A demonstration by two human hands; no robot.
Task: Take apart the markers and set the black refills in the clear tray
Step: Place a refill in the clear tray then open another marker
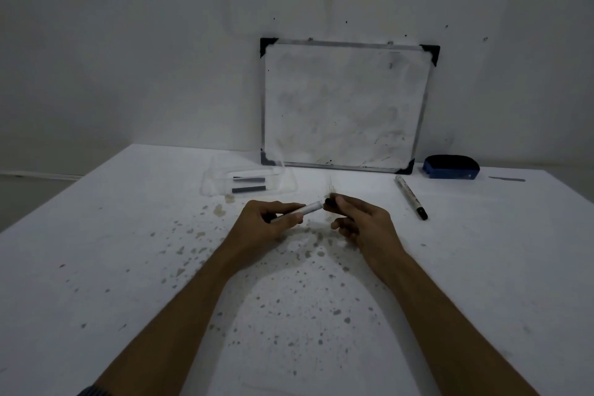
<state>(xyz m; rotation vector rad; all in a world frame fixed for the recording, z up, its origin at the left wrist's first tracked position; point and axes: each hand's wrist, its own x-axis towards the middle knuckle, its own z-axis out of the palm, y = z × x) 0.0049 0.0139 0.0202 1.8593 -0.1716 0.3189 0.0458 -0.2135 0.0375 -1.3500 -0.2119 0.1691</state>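
My left hand (262,223) grips a white marker barrel (307,209), its open end pointing right. My right hand (360,219) pinches a small black piece (329,201) just beyond that open end; I cannot tell if it is a cap or a refill tip. The clear tray (212,182) lies behind my left hand and holds two black refills (249,189), lying side by side. A second whole marker (410,197) with a black cap lies on the table to the right, apart from both hands.
A small whiteboard (345,106) leans on the wall at the back. A blue eraser (450,166) sits at its right. The white table (128,267) is speckled with stains around my hands. A thin grey strip (507,179) lies at far right.
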